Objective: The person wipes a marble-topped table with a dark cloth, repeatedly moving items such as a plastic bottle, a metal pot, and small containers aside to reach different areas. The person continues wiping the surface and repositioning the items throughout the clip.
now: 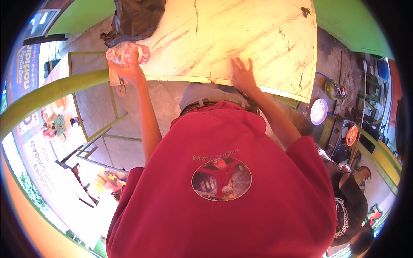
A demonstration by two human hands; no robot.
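Observation:
At the table's near left corner, my left hand (132, 71) is closed around a clear plastic bottle (121, 54) with a red and white label. The bottle lies tilted, its open-looking mouth pointing left. My right hand (242, 75) rests palm down, fingers spread, on the near edge of the marble-patterned table (258, 35); it holds nothing. A dark plastic bag (137, 21) lies on the table just beyond the bottle. Under my left hand, a wooden piece with a rounded end (121, 90) juts out past the table edge.
A small dark object (305, 12) lies at the table's far right. To the right stand a gas cylinder (332, 89) with a blue hose, and two round objects, one pale (318, 111), one orange (351, 135). A person in dark clothing (351, 206) is at lower right. A green pole (55, 87) crosses the left.

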